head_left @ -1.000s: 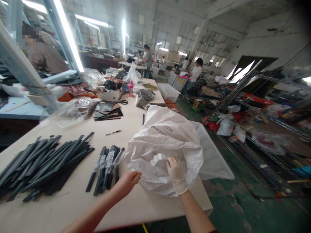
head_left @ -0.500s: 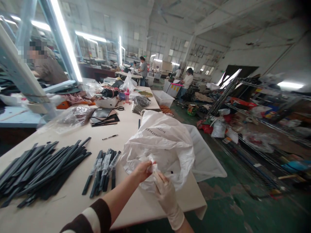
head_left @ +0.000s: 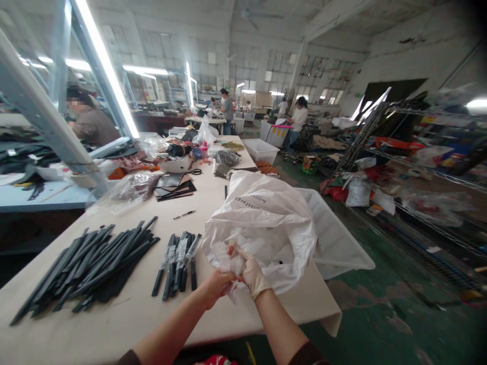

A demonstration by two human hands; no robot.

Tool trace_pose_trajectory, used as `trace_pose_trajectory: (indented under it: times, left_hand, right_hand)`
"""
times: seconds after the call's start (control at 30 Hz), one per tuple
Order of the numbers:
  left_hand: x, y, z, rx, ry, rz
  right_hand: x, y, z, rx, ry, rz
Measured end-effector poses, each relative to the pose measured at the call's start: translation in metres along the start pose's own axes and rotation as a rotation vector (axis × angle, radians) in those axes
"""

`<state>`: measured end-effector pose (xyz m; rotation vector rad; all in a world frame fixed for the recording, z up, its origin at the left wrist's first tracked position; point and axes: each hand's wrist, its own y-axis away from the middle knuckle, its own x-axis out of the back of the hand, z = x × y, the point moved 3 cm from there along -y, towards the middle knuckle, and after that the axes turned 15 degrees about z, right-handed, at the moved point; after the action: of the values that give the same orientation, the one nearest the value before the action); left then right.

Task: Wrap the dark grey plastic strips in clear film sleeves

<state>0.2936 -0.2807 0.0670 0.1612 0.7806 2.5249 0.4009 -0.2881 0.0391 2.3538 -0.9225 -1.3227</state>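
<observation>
My bare left hand (head_left: 217, 287) pinches a thin, translucent piece of plastic film (head_left: 231, 262) low in front of the big white bag. My right hand (head_left: 251, 271), in a pale glove with bare fingertips, grips the same film from above and to the right. Behind them the white bag (head_left: 266, 208), with handwriting on its side, lies with its mouth open towards me and more clear film inside. Left of my hands are several bundles of black strips (head_left: 177, 266), each wrapped in clear plastic. A large pile of loose black strips (head_left: 95, 261) lies farther left.
A pen (head_left: 184, 215), dark flat sheets (head_left: 174, 186) and scissors (head_left: 195, 172) lie farther back on the table (head_left: 152, 324). A white plastic crate (head_left: 338, 243) stands against its right edge. Metal racks (head_left: 418, 223) are at right; other people work in the background.
My left hand has moved down and slightly left, and my right hand up, with the film now spread between them. The whole view has shifted slightly.
</observation>
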Motion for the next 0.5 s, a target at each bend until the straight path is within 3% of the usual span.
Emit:
trace_pose_trajectory:
  times: [0.13, 0.27, 0.4, 0.5]
  left_hand:
    - [0.034, 0.007, 0.005, -0.073, 0.081, 0.151]
    - [0.064, 0.015, 0.02, -0.195, 0.095, 0.16]
    - [0.066, 0.014, 0.04, -0.285, -0.123, 0.108]
    - [0.058, 0.006, 0.049, -0.303, -0.24, 0.124]
  right_hand:
    - [-0.007, -0.007, -0.008, -0.054, -0.113, 0.082]
    - [-0.01, 0.0, -0.018, -0.027, -0.096, 0.066]
    - [-0.015, 0.018, -0.008, -0.029, -0.022, -0.106]
    - [-0.012, 0.026, 0.008, -0.06, 0.011, -0.14]
